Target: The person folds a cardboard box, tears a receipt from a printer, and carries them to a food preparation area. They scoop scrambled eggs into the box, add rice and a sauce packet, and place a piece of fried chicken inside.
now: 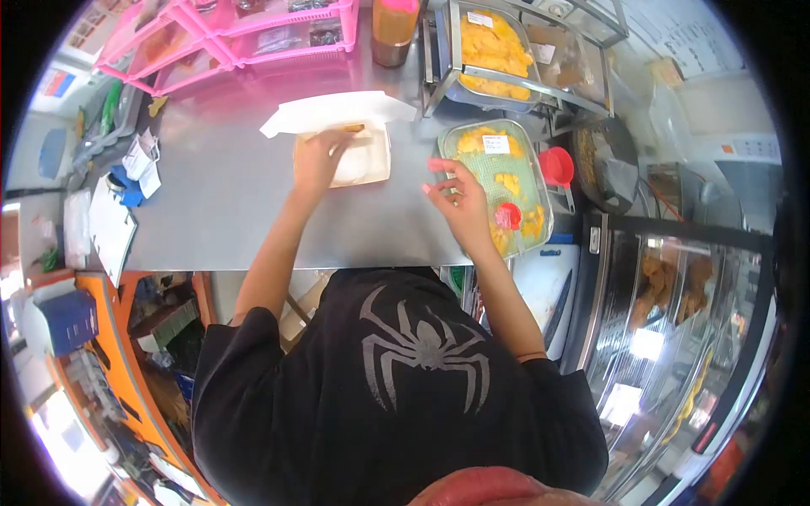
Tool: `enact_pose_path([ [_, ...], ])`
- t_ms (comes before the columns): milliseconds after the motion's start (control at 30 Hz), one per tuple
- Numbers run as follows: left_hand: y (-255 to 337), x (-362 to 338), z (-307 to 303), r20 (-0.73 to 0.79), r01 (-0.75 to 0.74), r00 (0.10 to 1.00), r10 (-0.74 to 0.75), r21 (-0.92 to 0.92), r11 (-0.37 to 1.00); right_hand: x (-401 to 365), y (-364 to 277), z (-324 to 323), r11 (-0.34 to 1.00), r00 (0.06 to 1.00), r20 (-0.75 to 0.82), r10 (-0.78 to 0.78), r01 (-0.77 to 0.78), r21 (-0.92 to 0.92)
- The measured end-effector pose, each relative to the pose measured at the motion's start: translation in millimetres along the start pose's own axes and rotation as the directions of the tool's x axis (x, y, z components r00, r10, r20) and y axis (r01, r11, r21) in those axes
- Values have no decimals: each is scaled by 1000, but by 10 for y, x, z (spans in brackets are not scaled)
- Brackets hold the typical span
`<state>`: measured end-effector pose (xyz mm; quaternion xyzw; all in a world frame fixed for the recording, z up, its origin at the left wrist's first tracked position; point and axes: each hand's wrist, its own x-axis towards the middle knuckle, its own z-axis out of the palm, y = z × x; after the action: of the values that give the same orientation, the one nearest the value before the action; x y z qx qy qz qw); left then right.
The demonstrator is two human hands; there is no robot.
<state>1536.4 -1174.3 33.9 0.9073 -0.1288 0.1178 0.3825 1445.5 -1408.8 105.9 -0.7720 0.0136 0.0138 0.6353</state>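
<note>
**Head view: boxing up fried pieces at the steel worktop**

Head camera looks down past a black shirt to a steel worktop (219, 198), with both arms stretched forward. An open white takeaway box (375, 164) lies near the middle, its lid (337, 111) folded back on the far side. 1 browned piece (354, 128) sits at the box's far edge.

The left hand (318, 160) reaches into the box with its fingers curled down onto the inside. I cannot tell whether it grips anything or only presses the lining flat.

The right hand (460, 202) is released, fingers spread, resting on the near left edge of a clear container (489, 192) just to the right of the box. It grasps nothing. That container holds yellow fried pieces, carries a white label and has a small red round item (508, 216) on it. A red scoop (557, 165) lies touching its right side.

Beyond it stands a metal tray (456, 51) heaped with more yellow pieces, and a pink rack (253, 42) runs along the far left.

By my reading, the step in hand is filling the box, and it is at an early stage with only 1 piece visible inside. The next move calls for the right hand to get into the clear container and close on a piece or the scoop, while the left keeps the box steady and clear of the landing spot
</note>
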Motion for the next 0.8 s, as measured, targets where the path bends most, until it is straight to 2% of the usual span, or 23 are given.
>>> enact_pose_path([
  [100, -342, 113, 131, 33, -30, 999, 29, 35, 999, -258, 143, 111, 996, 998, -14, 61, -62, -70],
  [200, -642, 108, 338, 77, -110, 993, 95, 227, 968, -608, 320, 213, 980, 986, -76, 150, -158, -123],
  [233, -674, 113, 340, 94, -97, 993, 77, 232, 968, -728, 372, 225, 971, 976, -119, 180, -196, -138],
  [267, -677, 88, 325, 119, -100, 990, 74, 226, 969, -845, 418, 250, 967, 969, -147, 200, -219, -128],
  [300, -677, 71, 342, 109, -16, 994, 12, 34, 999, -954, 442, 258, 963, 957, -193, 216, -241, -119],
  [333, -693, 99, 376, 80, -35, 996, 31, 45, 998, -1063, 430, 242, 962, 945, -227, 236, -260, -83],
  [367, -718, 95, 381, 36, -79, 996, 78, 45, 996, -1167, 510, 237, 969, 953, -268, 144, -190, -157],
  [400, -761, 93, 392, -8, -126, 992, 126, 37, 991, -1254, 462, 209, 968, 939, -323, 119, -181, -172],
  [433, -814, 92, 426, 66, 35, 997, -33, -21, 999, -1354, 424, 178, 971, 903, -407, 135, -202, -128],
  [467, -490, 107, 218, 120, -202, 978, 173, 305, 931, -1456, 368, 97, 957, 865, -463, 193, -270, -105],
  [500, -532, 113, 249, 121, -152, 986, 118, 328, 932, -1561, 361, -16, 956, 799, -589, 125, -255, -143],
  [533, -478, 134, 244, 173, -154, 978, 115, 233, 960, -1679, 375, -164, 951, 723, -689, 50, -246, -188],
  [567, -474, 173, 262, 314, 36, 940, -130, 287, 957, -1835, 438, -360, 943, 567, -824, 0, -273, -188],
  [633, -563, 168, 268, 364, -185, 929, 65, 307, 934, -2237, 539, -884, 931, 218, -971, -103, -324, -171],
  [667, -529, 167, 250, 397, -184, 917, 38, 336, 924, -2615, 708, -1284, 761, 53, -871, -488, -463, -454],
  [700, -529, 194, 208, 420, -176, 908, 1, 377, 909, -3004, 553, -1565, 753, -163, -823, -544, -527, -394],
  [733, -676, 229, 197, 402, -227, 912, 80, 333, 915, -3394, 368, -1792, 839, -427, -779, -459, -496, -222],
  [767, -858, 226, 226, 376, -270, 914, 150, 291, 918, -3896, 321, -2047, 784, -532, -622, -574, -576, -230],
  [800, -925, 224, 307, 341, -309, 915, 215, 251, 917, -4351, 333, -2270, 815, -677, -462, -574, -530, -236],
])
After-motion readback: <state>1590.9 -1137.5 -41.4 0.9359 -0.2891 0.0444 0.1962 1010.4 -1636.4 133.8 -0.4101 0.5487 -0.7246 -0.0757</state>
